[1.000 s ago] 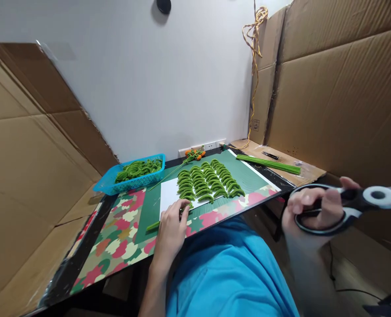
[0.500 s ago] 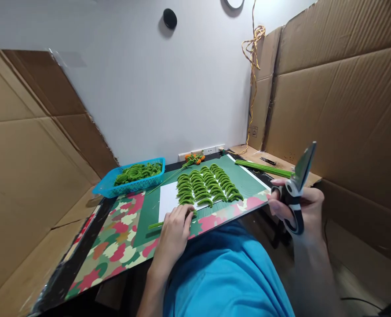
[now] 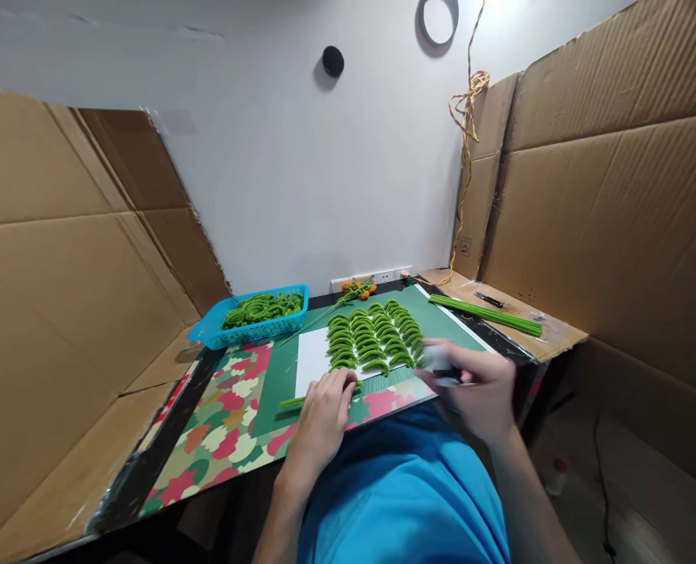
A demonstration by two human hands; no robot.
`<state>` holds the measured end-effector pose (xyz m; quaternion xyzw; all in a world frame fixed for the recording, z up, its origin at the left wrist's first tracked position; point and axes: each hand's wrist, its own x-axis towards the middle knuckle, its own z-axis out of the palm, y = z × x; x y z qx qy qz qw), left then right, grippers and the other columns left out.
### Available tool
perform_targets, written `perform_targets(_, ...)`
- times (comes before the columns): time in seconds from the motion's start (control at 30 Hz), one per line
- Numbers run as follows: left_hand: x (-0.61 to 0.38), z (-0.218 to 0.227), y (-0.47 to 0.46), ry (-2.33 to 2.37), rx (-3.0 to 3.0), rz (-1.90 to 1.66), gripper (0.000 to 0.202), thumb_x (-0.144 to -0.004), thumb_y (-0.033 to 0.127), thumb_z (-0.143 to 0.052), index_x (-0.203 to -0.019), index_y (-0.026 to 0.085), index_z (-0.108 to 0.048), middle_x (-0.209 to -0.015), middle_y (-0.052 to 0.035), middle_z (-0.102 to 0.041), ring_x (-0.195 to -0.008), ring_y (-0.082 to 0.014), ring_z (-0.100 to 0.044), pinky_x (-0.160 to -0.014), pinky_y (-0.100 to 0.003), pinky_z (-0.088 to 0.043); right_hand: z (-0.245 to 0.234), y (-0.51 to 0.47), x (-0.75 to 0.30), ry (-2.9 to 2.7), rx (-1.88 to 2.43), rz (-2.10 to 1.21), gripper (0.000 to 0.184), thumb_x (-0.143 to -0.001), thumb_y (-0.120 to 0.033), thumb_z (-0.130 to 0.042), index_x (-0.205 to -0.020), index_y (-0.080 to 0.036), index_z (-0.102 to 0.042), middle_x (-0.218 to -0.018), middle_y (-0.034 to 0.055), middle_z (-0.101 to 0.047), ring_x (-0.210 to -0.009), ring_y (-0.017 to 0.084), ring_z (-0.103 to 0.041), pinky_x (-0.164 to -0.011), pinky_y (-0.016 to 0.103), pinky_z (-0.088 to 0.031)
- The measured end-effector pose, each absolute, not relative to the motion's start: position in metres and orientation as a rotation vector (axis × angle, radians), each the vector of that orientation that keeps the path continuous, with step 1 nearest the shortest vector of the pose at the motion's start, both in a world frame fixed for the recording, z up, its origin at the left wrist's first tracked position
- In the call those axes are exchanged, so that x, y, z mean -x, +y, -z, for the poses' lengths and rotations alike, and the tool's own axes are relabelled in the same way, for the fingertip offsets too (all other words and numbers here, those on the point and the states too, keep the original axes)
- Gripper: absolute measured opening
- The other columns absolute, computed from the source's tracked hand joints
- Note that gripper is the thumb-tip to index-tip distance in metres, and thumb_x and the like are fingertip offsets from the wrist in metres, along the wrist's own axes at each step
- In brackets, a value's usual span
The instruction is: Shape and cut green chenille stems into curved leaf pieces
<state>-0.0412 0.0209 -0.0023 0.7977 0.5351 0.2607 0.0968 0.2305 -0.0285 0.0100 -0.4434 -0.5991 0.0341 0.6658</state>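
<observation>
My left hand point(image 3: 322, 417) rests on the table's near edge, fingers curled over a green fuzzy stick point(image 3: 293, 402) that pokes out to its left. My right hand point(image 3: 477, 390) is blurred by motion over the front right of the mat and is closed round the scissors point(image 3: 438, 361), of which only a grey-white part shows. Just beyond both hands, several rows of curved green fuzzy pieces point(image 3: 374, 334) lie on a white sheet point(image 3: 312, 359) on the green cutting mat point(image 3: 277, 380).
A blue basket point(image 3: 247, 323) of green pieces stands at the back left. A bundle of straight green sticks point(image 3: 484, 314) lies at the right on cardboard. An orange-flowered sprig point(image 3: 355, 290) lies by the wall. Cardboard walls stand left and right; a camouflage-patterned sheet point(image 3: 218, 423) covers the table.
My right hand has swung the scissors in from the far right and down to the mat's front right edge. My left hand has stayed on the green stick.
</observation>
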Motion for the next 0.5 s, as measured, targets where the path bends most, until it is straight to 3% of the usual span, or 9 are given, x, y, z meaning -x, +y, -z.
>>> perform_targets(0.07, 0.042, 0.004, 0.022, 1.596, -2.349, -0.775, 0.021, -0.109, 0.028, -0.044, -0.104, 0.024, -0.064, -0.109, -0.0029, -0.073, -0.105, -0.0227, -0.065, -0.096, -0.038, -0.043, -0.015, -0.017, -0.226, -1.477, 1.028, -0.113, 0.03, -0.087, -0.013, -0.063, -0.106, -0.016, -0.086, -0.073, -0.0005, -0.079, -0.06, 0.013, -0.07, -0.052, 0.017, -0.055)
perform_targets(0.17, 0.043, 0.005, 0.022, 1.577, -2.353, -0.781, 0.021, -0.109, 0.03, -0.045, -0.103, 0.024, -0.064, -0.109, -0.0021, -0.072, -0.105, -0.022, -0.066, -0.096, -0.038, -0.043, -0.016, -0.012, -0.24, -1.609, 1.187, -0.153, 0.05, -0.081, -0.005, -0.062, -0.12, -0.027, -0.084, -0.101, 0.0015, -0.085, -0.085, 0.021, -0.081, -0.075, 0.025, -0.061)
perform_targets(0.3, 0.042, 0.004, 0.021, 1.577, -2.337, -0.794, 0.02, -0.109, 0.031, -0.046, -0.105, 0.025, -0.064, -0.109, -0.0015, -0.072, -0.107, -0.0213, -0.065, -0.099, -0.038, -0.042, 0.001, -0.013, -0.276, -1.532, 1.416, -0.246, 0.043, -0.083, -0.018, -0.069, -0.123, -0.028, -0.082, -0.109, 0.0047, -0.084, -0.103, 0.03, -0.081, -0.082, 0.032, -0.059)
perform_targets(0.4, 0.042, 0.003, 0.02, 1.582, -2.318, -0.794, 0.018, -0.108, 0.032, -0.048, -0.105, 0.025, -0.064, -0.111, -0.0018, -0.071, -0.108, -0.0216, -0.064, -0.1, -0.038, -0.041, 0.019, -0.004, -0.3, -1.454, 1.607, -0.255, 0.055, -0.083, -0.023, -0.069, -0.138, -0.024, -0.071, -0.106, 0.0079, -0.083, -0.104, 0.032, -0.079, -0.083, 0.035, -0.057)
perform_targets(0.5, 0.042, 0.004, 0.02, 1.563, -2.335, -0.789, 0.016, -0.107, 0.03, -0.049, -0.106, 0.025, -0.064, -0.112, -0.0021, -0.071, -0.109, -0.0216, -0.064, -0.1, -0.039, -0.041, 0.031, 0.011, -0.314, -1.526, 1.665, -0.202, 0.058, -0.088, -0.024, -0.064, -0.146, -0.019, -0.059, -0.118, 0.0131, -0.08, -0.11, 0.032, -0.077, -0.088, 0.036, -0.056)
